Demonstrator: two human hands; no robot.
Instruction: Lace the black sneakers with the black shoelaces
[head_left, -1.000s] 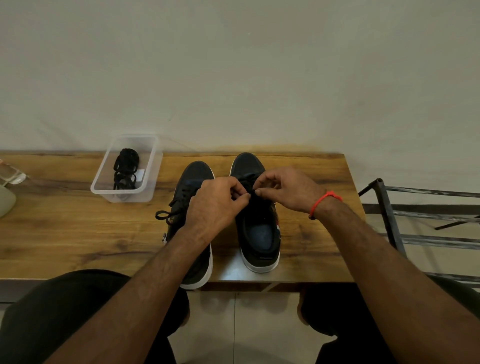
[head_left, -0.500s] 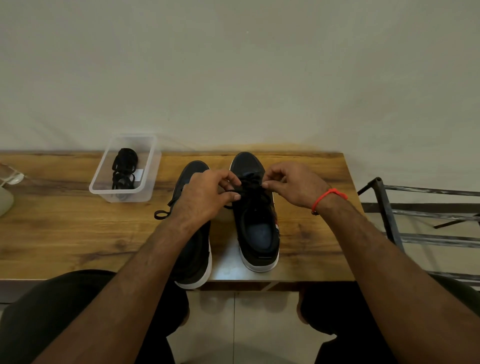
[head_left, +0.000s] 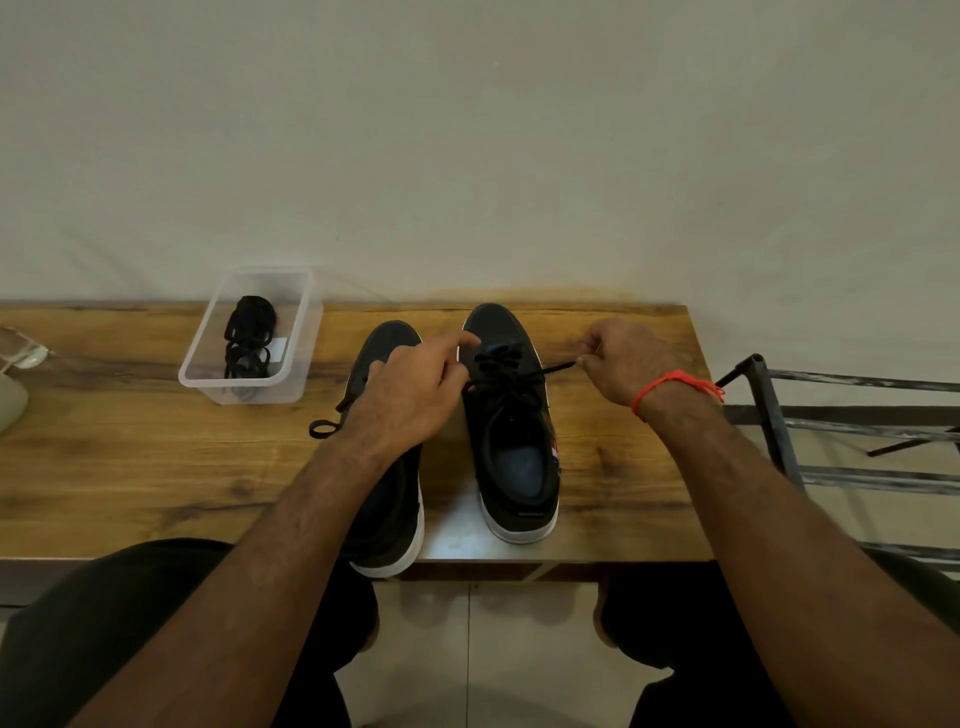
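Sneakers sit side by side on the counter (head_left: 130, 467), right of the clear tub (head_left: 249, 338). I see my left hand (head_left: 410, 395) arched over the left sneaker (head_left: 387, 499), fingers pinching lace at the right sneaker (head_left: 511, 447). Right hand (head_left: 623, 361) pinches the shoelace (head_left: 553, 370) end, drawn rightward.

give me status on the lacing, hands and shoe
Right hand pinching lace end, pulled out sideways. Left hand at right sneaker, grip hidden. Nothing in the way.

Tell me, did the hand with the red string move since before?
Yes. The right hand, pinching the shoelace, pulled out rightward, off the right sneaker toward the table's right edge.
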